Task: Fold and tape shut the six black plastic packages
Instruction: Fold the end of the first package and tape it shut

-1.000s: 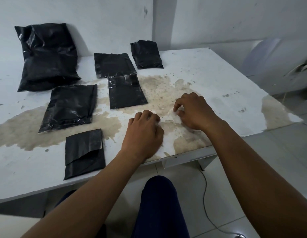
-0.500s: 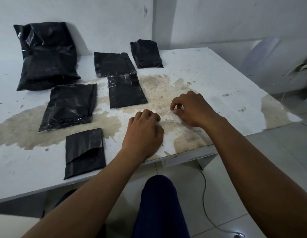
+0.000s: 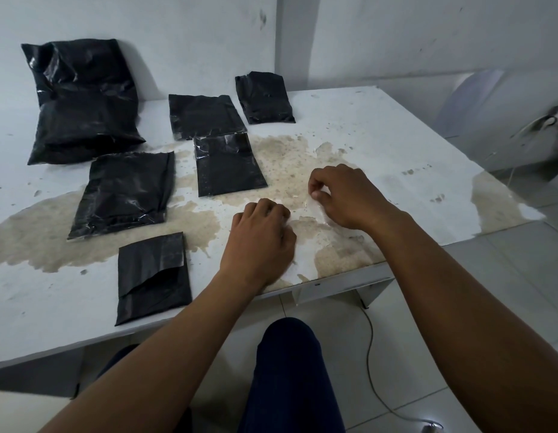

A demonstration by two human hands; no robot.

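I see L hand (image 3: 260, 234) clenched on the table (image 3: 380, 142), R hand (image 3: 343, 195) pinching clear tape (image 3: 318, 207), w/ six black packages (image 3: 227, 165) lying apart.

No readable text, label, brand or number shows on anything here.

White wall (image 3: 396, 35), stained white table (image 3: 380, 126), tiled floor (image 3: 521, 260)

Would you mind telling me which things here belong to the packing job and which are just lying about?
Part of the job:
- six black packages, from the big one by the wall to the nearest one
- clear tape, pinched by the right hand
- left hand, fingers curled on the table

Just lying about:
- white cable on the floor
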